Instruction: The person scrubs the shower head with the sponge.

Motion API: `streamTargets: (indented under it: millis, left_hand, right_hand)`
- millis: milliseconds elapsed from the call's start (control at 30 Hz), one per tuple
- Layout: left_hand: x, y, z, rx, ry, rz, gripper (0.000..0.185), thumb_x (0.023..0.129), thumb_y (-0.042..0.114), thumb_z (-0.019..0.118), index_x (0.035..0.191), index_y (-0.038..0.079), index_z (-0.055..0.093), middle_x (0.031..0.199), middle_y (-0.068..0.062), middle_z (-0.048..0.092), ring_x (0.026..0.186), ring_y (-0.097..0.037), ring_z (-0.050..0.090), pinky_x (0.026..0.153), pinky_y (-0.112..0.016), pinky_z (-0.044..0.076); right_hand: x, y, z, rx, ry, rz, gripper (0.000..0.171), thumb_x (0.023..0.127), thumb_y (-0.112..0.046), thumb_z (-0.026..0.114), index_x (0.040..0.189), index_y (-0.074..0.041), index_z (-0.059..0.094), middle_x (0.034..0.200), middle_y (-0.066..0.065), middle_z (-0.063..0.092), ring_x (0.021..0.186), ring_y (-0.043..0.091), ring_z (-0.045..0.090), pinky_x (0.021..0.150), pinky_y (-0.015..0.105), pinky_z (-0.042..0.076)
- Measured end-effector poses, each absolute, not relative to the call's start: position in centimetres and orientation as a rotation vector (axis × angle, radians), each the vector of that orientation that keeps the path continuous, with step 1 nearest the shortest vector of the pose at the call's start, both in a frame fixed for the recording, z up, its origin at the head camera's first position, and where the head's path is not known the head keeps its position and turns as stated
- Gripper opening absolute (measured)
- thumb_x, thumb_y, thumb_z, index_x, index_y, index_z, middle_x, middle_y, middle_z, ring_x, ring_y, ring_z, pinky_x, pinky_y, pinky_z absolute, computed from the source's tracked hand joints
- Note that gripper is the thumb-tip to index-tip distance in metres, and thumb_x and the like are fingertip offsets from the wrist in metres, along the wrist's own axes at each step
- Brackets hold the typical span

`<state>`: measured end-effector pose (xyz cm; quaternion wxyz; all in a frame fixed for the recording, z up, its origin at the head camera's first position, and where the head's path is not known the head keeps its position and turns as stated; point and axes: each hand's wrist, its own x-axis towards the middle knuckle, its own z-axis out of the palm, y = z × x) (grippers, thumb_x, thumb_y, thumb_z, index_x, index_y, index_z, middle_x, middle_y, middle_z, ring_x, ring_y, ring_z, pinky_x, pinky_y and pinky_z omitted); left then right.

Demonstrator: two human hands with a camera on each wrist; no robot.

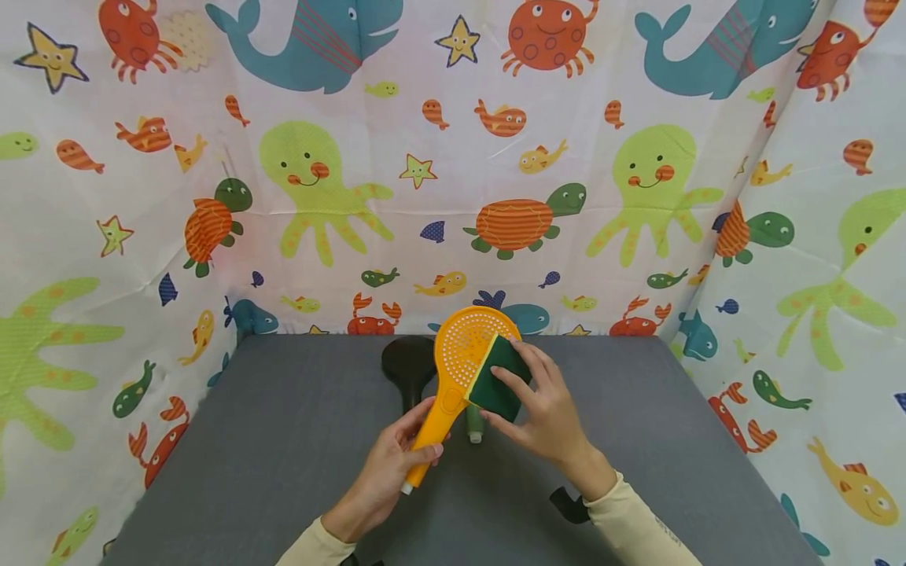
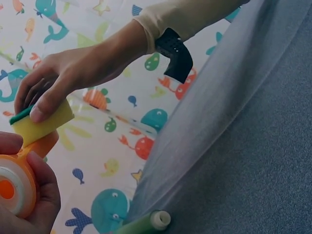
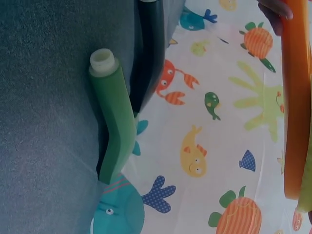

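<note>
An orange shower head [image 1: 447, 393] is held up above the grey table, its perforated round face toward the head camera. My left hand [image 1: 388, 464] grips it by the handle, thumb across the front. In my right hand [image 1: 548, 409] is a sponge [image 1: 501, 379] with a dark green scouring side and a yellow side, pinched between thumb and fingers. The sponge's yellow side lies against the right part of the shower head's face. In the left wrist view the handle's white threaded end [image 2: 12, 192] pokes out of the left fist, and the sponge [image 2: 44, 124] sits beyond it.
On the grey table [image 1: 297, 440] behind the hands lie a black shower head [image 1: 408, 363] and a green shower head [image 1: 475, 424], the latter mostly hidden by the orange one. A curtain [image 1: 425, 196] printed with sea animals encloses the back and sides.
</note>
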<state>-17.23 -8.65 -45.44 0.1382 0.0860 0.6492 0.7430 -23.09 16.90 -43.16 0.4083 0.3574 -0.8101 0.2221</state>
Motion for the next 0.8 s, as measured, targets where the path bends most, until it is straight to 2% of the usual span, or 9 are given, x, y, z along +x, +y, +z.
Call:
streamTargets:
  millis: [367, 800]
  left_hand:
    - [-17.1, -8.5, -45.1, 0.249, 1.858, 2.153, 0.072, 0.090, 0.015, 0.071, 0.153, 0.016, 0.035, 0.140, -0.016, 0.050, 0.105, -0.021, 0.060, 0.087, -0.028, 0.050]
    - [-16.9, -8.4, -45.2, 0.258, 1.866, 2.129, 0.073, 0.088, 0.018, 0.073, 0.152, 0.017, 0.037, 0.137, -0.013, 0.052, 0.106, -0.022, 0.060, 0.086, -0.030, 0.051]
  right_hand:
    - [-23.5, 17.6, -43.1, 0.877, -2.030, 0.540, 0.059, 0.088, -0.064, 0.058, 0.123, -0.016, 0.065, 0.145, 0.020, 0.048, 0.128, 0.038, 0.045, 0.091, 0.057, 0.052]
    - [-24.0, 18.2, -42.2, 0.815, -1.991, 0.565, 0.060, 0.088, -0.063, 0.056, 0.121, -0.014, 0.066, 0.147, 0.022, 0.047, 0.127, 0.040, 0.046, 0.092, 0.059, 0.050]
